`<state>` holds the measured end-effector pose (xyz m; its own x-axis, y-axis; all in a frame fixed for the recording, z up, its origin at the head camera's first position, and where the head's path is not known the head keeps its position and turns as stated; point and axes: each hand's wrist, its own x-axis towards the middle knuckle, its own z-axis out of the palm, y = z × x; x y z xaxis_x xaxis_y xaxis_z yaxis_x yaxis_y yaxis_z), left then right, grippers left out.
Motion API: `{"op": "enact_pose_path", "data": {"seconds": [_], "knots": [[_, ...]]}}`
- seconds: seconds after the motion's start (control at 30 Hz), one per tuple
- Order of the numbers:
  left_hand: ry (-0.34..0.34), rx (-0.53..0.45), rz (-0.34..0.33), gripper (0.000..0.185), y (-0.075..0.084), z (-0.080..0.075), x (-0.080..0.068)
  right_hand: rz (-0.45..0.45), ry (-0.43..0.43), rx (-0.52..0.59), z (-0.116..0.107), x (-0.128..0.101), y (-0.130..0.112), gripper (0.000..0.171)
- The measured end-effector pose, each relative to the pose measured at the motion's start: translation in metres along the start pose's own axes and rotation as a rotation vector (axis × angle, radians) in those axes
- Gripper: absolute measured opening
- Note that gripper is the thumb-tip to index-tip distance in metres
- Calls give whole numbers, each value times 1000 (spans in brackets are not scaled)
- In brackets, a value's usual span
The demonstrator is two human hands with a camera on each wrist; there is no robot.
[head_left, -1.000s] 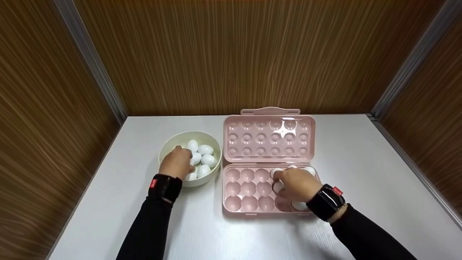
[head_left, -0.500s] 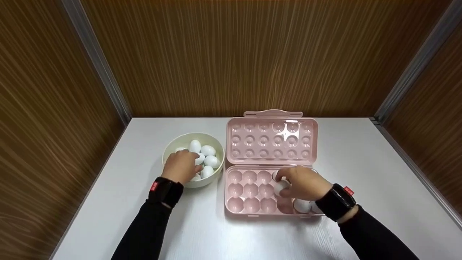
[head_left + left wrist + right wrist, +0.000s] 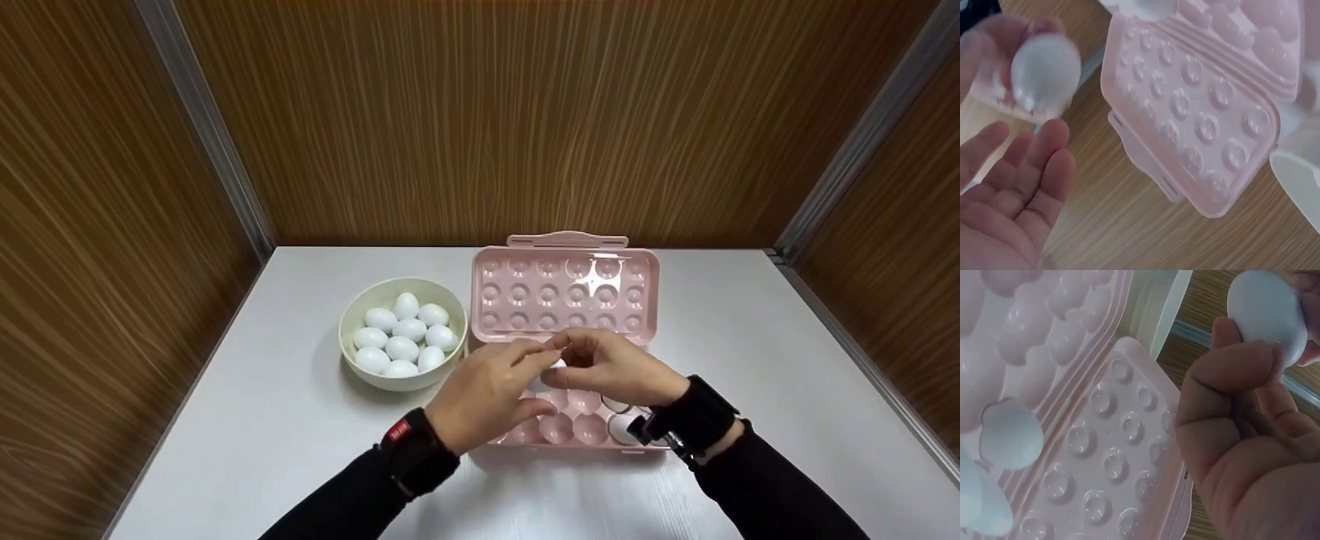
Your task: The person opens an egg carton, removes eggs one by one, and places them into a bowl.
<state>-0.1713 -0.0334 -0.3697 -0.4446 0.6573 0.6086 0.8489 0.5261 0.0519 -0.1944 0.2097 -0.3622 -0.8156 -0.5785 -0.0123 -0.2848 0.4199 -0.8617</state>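
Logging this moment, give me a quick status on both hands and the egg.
Right hand pinches egg above the tray. Left hand open beside it, fingers straight. Bowl clear to the left; nothing blocking.

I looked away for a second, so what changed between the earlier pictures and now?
The left hand left the bowl and moved right over the egg tray, open. The right hand lifted off the tray cups and now pinches an egg between the hands. Bowl, tray and open lid stayed put.
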Motion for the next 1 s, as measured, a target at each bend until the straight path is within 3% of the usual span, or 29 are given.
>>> {"op": "enact_pose_path", "data": {"seconds": [0.23,0.3,0.4,0.53,0.67,0.77,0.83,1.0], "knots": [[23,55,-27,55,4,6,-2,17,-34,152,8,3,-1,31],[12,60,-36,54,3,6,-5,1,-31,150,10,4,1,31],[-26,44,-78,50,-4,1,-10,-18,22,58,8,3,6,35],[-90,-51,-241,44,-26,-9,-26,-10,183,-159,0,-2,20,36],[-56,-89,-437,42,-64,-15,-47,45,306,-338,-13,-4,40,38],[-47,-58,-567,42,-92,-15,-63,80,320,-404,-22,-3,51,42],[-79,-47,-651,42,-107,-15,-71,99,315,-421,-26,-2,56,45],[-187,-39,-806,42,-126,-15,-79,113,298,-473,-32,-1,60,45]]}}
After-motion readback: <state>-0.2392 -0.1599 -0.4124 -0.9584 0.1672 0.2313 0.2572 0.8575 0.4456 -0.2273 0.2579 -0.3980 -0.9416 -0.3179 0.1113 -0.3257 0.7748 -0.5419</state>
